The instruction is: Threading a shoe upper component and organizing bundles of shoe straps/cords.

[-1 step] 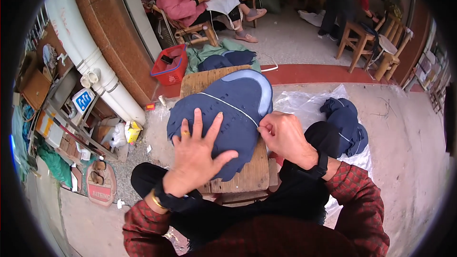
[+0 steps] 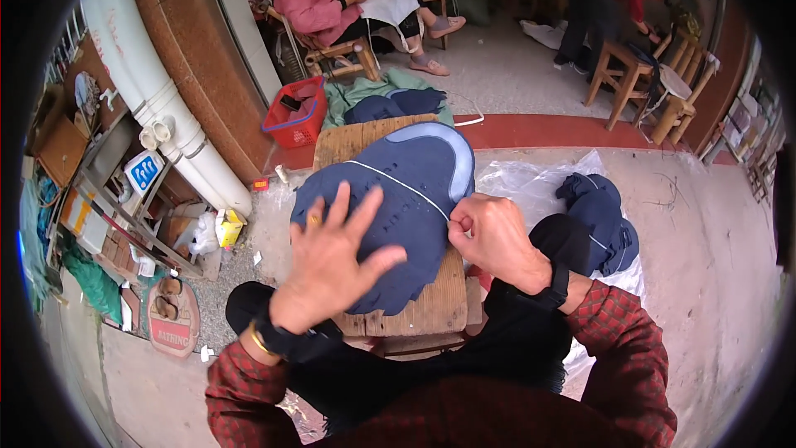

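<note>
Two hands work here — our left hand [image 2: 332, 261] lies fingers spread on the navy fabric [image 2: 398, 199], hiding it; our right hand [image 2: 493, 236] pinches white thread [image 2: 398, 182] — red basket [image 2: 294, 112] beyond.

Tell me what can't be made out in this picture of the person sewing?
All in the head view:
- A needle: the right hand pinches the white thread, but anything between its fingertips is too small to see.
- The blue fabric under the left hand: covered by the spread palm.
- The wooden board: mostly hidden by fabric.
- The red basket: contents too small.
</note>
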Demonstrator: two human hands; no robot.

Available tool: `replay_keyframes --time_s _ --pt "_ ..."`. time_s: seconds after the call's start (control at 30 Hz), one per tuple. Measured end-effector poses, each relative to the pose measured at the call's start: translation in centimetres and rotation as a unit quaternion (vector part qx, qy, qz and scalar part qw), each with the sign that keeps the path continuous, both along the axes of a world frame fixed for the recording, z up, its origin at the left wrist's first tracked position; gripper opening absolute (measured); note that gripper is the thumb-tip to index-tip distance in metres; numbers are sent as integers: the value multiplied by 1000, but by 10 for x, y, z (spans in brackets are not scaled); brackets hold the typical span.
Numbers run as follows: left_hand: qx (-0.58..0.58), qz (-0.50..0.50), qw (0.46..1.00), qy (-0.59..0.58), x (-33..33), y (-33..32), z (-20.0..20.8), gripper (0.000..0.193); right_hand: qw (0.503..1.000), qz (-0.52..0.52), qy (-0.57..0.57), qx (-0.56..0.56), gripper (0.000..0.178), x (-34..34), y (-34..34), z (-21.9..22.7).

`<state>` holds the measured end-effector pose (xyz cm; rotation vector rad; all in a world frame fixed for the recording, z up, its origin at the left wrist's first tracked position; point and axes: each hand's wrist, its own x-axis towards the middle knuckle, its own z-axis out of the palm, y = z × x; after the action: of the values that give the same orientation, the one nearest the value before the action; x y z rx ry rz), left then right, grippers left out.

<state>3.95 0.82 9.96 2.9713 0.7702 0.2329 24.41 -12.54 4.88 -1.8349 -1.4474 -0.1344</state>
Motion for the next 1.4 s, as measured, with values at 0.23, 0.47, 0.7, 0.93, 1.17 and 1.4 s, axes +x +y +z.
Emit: replay_keyframes --time_s 0.23,0.47,0.7,0.93,1.17,1.4 --pt "-8 -159 982 -105 42 1 -39 77 999 0 16 -46 7 10 20 5" --pt "-4 -287 944 -163 9 -25 15 65 981 134 132 -37 5 28 6 4" --pt "54 -31 994 -93 4 6 -40 87 995 53 80 10 8 1 8 8" --pt "35 10 991 -129 11 4 -41 83 996 80 37 -8 11 -6 14 22" --pt "34 13 990 -135 8 3 -41 83 994 47 90 35 17 -4 16 5" --pt "29 18 989 -147 10 0 -43 82 993 29 106 -49 15 -5 10 12"
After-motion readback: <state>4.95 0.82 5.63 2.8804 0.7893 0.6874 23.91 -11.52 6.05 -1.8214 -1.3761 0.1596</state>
